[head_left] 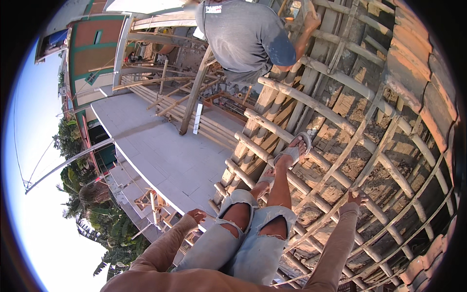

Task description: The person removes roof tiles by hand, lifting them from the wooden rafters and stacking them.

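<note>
I sit on an open roof frame of round wooden poles (335,119) crossed by thin battens (335,168). My right hand (357,198) is on a pole at a batten crossing, its thumb and fingers to either side of the wood. To the left, my left hand (197,215) hangs beside my knee with nothing in it, fingers loosely bent and apart. Both my sandalled feet (291,152) are braced on the poles ahead. Beyond them another person (243,36) in a grey shirt has a hand (312,21) raised by the upper poles.
Clay tiles (411,63) cover the roof's right edge. Below left lies a pale flat slab (160,141) with bundled bamboo poles (194,124) and an upright timber post (196,92). Gaps open between the poles. Trees (85,194) and a brown-and-green building (97,46) stand farther left.
</note>
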Action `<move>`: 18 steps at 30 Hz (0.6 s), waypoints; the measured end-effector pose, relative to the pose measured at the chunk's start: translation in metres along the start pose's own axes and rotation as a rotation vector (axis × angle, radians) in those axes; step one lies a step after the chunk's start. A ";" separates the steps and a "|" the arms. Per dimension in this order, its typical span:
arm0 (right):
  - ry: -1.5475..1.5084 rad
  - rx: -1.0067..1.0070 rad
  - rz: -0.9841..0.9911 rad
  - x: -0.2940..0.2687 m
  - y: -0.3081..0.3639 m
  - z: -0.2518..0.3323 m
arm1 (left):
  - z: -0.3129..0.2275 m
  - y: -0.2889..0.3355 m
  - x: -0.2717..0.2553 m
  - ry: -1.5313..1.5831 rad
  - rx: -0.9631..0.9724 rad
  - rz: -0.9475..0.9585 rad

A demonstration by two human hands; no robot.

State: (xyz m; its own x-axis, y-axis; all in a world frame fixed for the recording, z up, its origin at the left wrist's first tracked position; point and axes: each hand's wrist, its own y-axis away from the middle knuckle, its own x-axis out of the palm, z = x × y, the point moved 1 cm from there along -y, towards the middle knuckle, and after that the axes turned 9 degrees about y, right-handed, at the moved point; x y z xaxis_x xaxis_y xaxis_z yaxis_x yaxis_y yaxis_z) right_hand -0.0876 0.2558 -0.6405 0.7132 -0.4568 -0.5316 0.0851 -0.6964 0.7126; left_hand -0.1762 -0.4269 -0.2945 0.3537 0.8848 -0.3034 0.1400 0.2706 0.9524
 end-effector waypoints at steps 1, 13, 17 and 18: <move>-0.147 0.011 0.014 0.004 0.005 0.010 | 0.010 -0.003 -0.007 0.071 0.046 0.016; -0.323 -0.024 -0.052 -0.024 0.028 -0.015 | -0.193 0.010 0.035 -0.141 0.161 0.075; -0.346 -0.046 0.012 -0.035 0.032 -0.016 | -0.239 0.018 0.045 -0.175 0.203 0.106; -0.339 -0.042 0.032 -0.037 0.033 -0.016 | -0.250 0.021 0.049 -0.198 0.216 0.109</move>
State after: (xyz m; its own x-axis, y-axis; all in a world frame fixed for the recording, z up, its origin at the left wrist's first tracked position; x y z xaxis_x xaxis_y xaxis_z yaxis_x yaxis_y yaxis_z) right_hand -0.1000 0.2583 -0.5899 0.4451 -0.6405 -0.6258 0.1000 -0.6590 0.7455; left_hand -0.3869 -0.2833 -0.2824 0.5480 0.8072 -0.2194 0.2768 0.0725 0.9582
